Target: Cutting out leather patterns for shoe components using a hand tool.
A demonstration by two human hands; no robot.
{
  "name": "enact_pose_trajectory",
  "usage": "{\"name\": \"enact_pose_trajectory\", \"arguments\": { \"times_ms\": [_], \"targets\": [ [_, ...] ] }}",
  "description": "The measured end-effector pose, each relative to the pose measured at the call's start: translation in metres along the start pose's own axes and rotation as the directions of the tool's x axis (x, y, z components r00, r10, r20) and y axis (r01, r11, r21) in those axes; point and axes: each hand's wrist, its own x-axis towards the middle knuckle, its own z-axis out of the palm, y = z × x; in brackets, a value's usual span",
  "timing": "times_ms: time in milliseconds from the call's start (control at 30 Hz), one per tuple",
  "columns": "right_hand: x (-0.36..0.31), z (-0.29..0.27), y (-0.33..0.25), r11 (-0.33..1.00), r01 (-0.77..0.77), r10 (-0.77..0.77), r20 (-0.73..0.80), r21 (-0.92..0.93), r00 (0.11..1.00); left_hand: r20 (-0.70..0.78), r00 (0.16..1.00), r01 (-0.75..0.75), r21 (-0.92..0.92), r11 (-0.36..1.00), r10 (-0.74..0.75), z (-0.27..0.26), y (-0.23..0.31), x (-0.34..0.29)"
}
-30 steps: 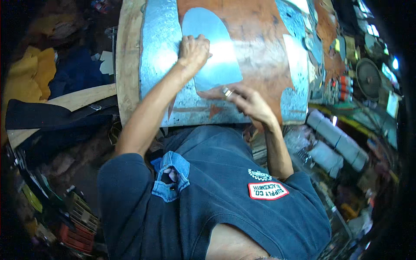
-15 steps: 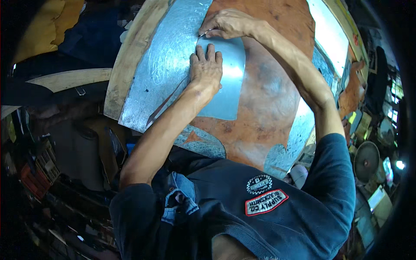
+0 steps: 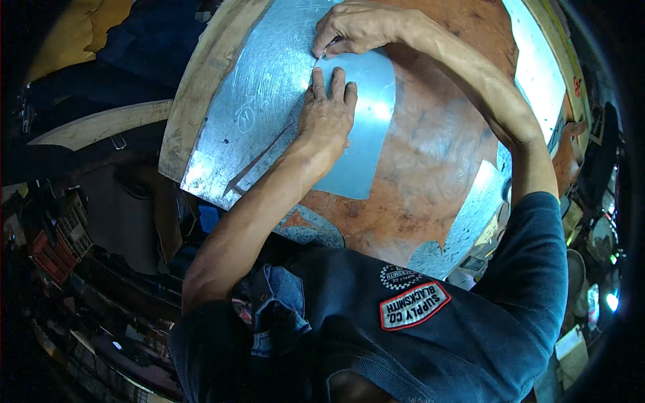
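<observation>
A smooth grey-blue template sheet with straight sides lies on a large piece of brown leather. My left hand rests flat on the template, its fingers stretched and apart, pressing near the left edge. Just beyond those fingertips, my right hand pinches a thin metal pointed tool. Its tip meets the work at the template's far left edge; whether it is a scriber or a small blade I cannot tell. To the left, a scratched metal sheet shows beside the leather.
A wooden board edge borders the metal sheet on the left. Further left lie a curved pale wooden piece and yellow-brown leather. A red crate stands low at left. Cluttered items line the right side.
The view has shifted slightly, so the bench and both hands sit a little differently in the picture. My left hand still presses the template, and my right hand still pinches the tool.
</observation>
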Motion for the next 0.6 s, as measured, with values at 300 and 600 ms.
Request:
{"name": "enact_pose_trajectory", "arguments": {
  "times_ms": [300, 600],
  "targets": [
    [0.004, 0.000, 0.009, 0.999, 0.037, -0.036, 0.046, -0.021, 0.998, 0.029, 0.999, 0.024, -0.003, 1.000, -0.023, 0.002, 0.001, 0.002],
    [0.003, -0.007, 0.014, 0.997, 0.058, -0.053, 0.076, -0.055, 0.996, -0.017, 1.000, 0.010, -0.079, 0.997, -0.012, 0.004, -0.002, 0.001]
  ]
}}
